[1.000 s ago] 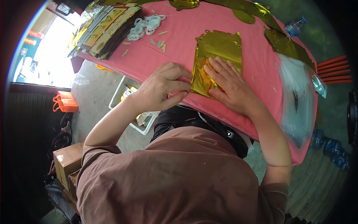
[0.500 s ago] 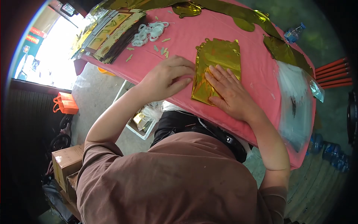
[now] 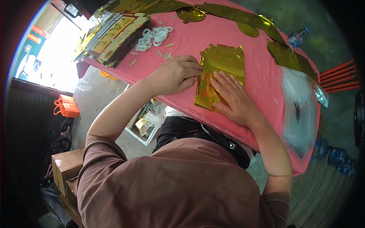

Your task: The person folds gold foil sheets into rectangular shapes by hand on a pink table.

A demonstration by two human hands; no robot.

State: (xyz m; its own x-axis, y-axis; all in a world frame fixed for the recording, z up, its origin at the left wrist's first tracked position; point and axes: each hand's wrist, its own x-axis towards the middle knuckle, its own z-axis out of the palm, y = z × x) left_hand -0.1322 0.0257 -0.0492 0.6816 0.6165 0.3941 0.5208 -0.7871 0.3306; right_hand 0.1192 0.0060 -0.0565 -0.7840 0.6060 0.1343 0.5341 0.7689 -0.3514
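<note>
A folded gold foil sheet (image 3: 222, 60) with small scalloped loops along its top lies on the pink-covered table (image 3: 262, 72). My left hand (image 3: 178, 75) is at its left edge, fingers bent and closed, with the fingertips on the foil's border. Flat across the lower right part of the foil rests my right hand (image 3: 235, 99), its fingers stretched out. The foil beneath that palm is hidden.
Printed cards (image 3: 118, 36) are stacked at the back left, beside white cord loops (image 3: 154, 38) and small pale clips (image 3: 166, 56). Gold foil pieces (image 3: 228, 17) line the far edge. Clear plastic bags (image 3: 300, 110) lie right. A white bin (image 3: 146, 137) stands below.
My left fingers have come in against the foil's left edge. My right hand stays flat on the foil. The whole view has shifted slightly.
</note>
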